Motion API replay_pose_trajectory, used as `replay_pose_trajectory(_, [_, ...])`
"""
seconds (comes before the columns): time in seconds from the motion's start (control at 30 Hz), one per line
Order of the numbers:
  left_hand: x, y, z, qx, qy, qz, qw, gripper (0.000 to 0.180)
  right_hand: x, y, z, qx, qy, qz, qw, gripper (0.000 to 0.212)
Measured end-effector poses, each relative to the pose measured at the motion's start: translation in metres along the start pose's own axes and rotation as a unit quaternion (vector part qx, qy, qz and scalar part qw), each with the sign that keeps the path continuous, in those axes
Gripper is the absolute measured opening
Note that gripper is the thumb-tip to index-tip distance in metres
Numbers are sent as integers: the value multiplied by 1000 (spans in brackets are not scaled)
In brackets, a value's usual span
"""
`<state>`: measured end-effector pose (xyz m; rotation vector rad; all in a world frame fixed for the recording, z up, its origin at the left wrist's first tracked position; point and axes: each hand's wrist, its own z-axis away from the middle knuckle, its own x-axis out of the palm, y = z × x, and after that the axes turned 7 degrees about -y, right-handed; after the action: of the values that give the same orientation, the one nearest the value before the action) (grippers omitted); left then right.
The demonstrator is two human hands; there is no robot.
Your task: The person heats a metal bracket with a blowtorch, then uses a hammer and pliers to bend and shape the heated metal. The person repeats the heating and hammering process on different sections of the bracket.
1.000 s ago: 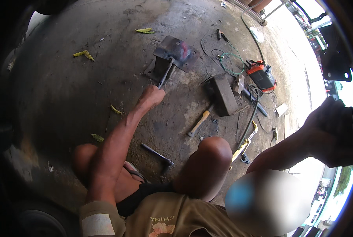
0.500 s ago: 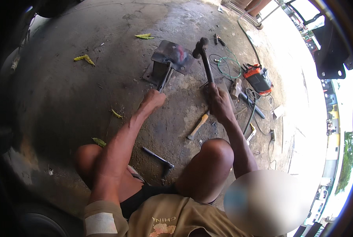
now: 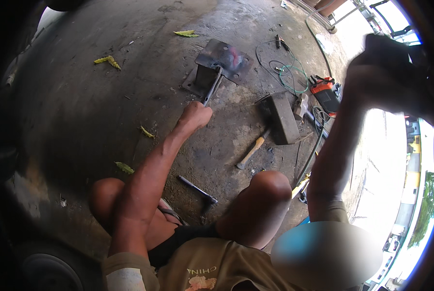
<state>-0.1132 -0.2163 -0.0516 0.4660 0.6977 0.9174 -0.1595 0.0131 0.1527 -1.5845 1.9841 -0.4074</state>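
My left hand (image 3: 196,115) is closed round a pair of long steel pliers (image 3: 211,93). Their far end meets the side of a steel bracket (image 3: 220,52), a block-like piece with a holed flat plate on top and a reddish mark on it. Whether the jaws grip the bracket or a small part there is too fine to see. Raised high at the right, my right hand (image 3: 365,85) is smeared by motion, fist closed. The hammer it holds shows only as a dark blur (image 3: 387,48).
Right of the bracket lies a rectangular steel block (image 3: 286,119), beside a wooden-handled hammer (image 3: 252,151) and a sledgehammer (image 3: 301,106). Farther right are an orange-black machine (image 3: 326,95) and cables (image 3: 302,72). A ratchet wrench (image 3: 197,189) lies between my knees.
My right hand has swung the hammer up and to the right, away from above the steel block. My left hand keeps its hold on the pliers; the view has shifted slightly.
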Motion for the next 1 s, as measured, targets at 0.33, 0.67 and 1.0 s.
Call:
replay_pose_trajectory(0.33, [34, -17, 1, 101, 79, -163, 978, 34, -1, 6, 134, 599, -124, -106, 784, 45])
replay_pose_trajectory(0.67, [-7, -35, -40, 63, 64, -88, 992, 35, -30, -64, 114, 253, -5, -145, 957, 47])
replay_pose_trajectory(1.0, [-23, -17, 5, -4, 34, -36, 999, 40, -54, -89, -47, -134, -56, -266, 953, 34])
